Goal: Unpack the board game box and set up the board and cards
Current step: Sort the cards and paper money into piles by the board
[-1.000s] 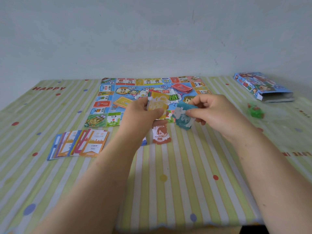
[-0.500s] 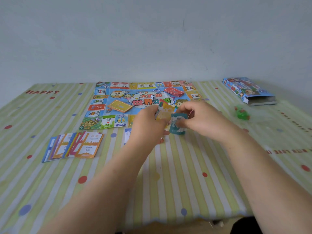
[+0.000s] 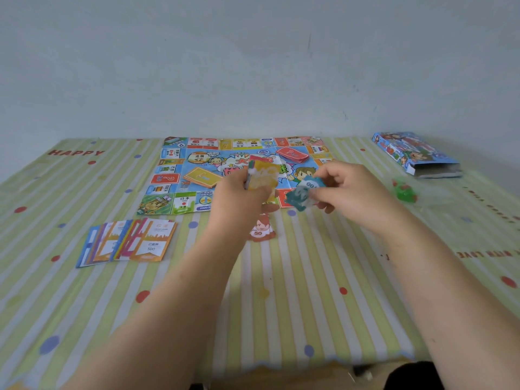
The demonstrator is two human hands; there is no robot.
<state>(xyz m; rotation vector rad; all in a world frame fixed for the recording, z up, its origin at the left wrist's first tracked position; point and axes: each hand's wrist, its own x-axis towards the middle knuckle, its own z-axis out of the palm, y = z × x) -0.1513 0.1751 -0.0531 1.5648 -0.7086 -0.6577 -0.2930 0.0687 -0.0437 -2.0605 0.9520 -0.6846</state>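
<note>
Cards and notes from the game are in both grips. My left grip (image 3: 239, 196) is curled round a yellow stack (image 3: 266, 175), held upright above the near edge of the board (image 3: 168, 178). My right grip (image 3: 351, 190) pinches a teal note (image 3: 301, 194) between thumb and fingertips, just beside the stack but apart from it.

The pinch on the teal note looks shallow and the paper is crumpling. If I loosen it before the note is over its spot, I judge it will flutter down onto the board. The yellow stack is held by one end, so tilting it could let the outer sheets slide and scatter.

A 50 note (image 3: 260, 231) lies flat below my left wrist. Lowering that wrist carelessly would drag it toward the near edge.

On the board, a red deck (image 3: 291, 154) sits toward the far right and an orange deck (image 3: 201, 178) toward the left. A reach across could knock either one askew.

The fanned cards (image 3: 129, 243) lie toward the left edge of the desk (image 3: 281, 305), well apart from my arms. Green pieces (image 3: 405, 192), in what looks like a clear bag, lie near the right edge, close enough for my right elbow to catch if it swings out. The box (image 3: 413, 154) rests in the far right corner.

The best room for moving, as I judge it, is the striped middle strip between the fanned cards and the green pieces, toward the near edge.
</note>
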